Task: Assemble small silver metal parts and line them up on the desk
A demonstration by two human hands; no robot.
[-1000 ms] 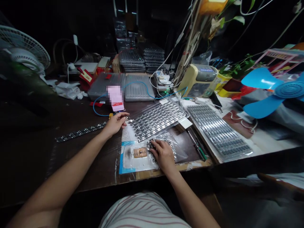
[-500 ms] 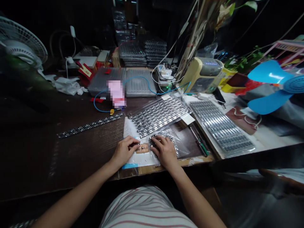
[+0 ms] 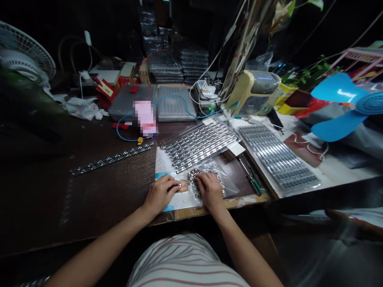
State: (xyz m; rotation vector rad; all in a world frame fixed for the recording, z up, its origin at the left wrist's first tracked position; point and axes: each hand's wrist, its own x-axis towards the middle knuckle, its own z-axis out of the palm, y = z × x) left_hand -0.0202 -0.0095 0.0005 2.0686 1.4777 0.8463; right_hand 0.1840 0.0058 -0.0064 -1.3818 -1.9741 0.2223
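My left hand (image 3: 161, 193) is closed in a pinch at a small tan block (image 3: 183, 186) on white paper (image 3: 179, 202). A small shiny metal piece shows by its fingertips; what the fingers grip is mostly hidden. To the right lies a clear plastic bag (image 3: 229, 179) with a heap of small metal parts (image 3: 194, 177) at its opening. My right hand (image 3: 212, 191) rests over this heap, fingertips pressed together among the parts. Whether a part is between them cannot be made out. Just beyond, a tray of metal strips (image 3: 203, 143) lies at a slant.
Two joined metal strips (image 3: 113, 158) lie on the dark table at left. A second tray of strips (image 3: 278, 159) stands on the right, with a green pen (image 3: 254, 183) beside it. A blue fan (image 3: 338, 105), a white fan (image 3: 24, 52) and stacked trays (image 3: 166, 65) surround the workspace.
My right hand has drawn slightly right, uncovering more of the metal parts. My left hand has moved a little and now covers more of the tan block.
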